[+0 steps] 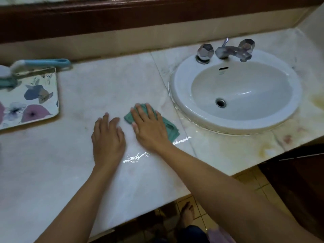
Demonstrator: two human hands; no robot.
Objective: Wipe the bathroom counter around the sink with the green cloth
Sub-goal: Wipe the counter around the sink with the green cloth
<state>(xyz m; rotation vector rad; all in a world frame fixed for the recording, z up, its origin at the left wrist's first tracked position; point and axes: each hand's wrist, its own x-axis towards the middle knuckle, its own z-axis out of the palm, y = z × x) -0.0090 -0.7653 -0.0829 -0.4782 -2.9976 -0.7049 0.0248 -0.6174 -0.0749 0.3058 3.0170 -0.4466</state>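
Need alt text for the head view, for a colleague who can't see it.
A person's right hand presses a folded green cloth flat on the pale marble counter, just left of the white oval sink. The left hand rests flat beside it; a floral tray sits far left.

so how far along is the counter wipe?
Probably done: wet streaks glint on the counter and by the left rim of the sink. In hand: the right hand presses flat on the green cloth just left of the sink; the left hand rests on the counter beside it. Left: yellowish stains right of the sink, and the dry-looking stretch toward the floral tray.
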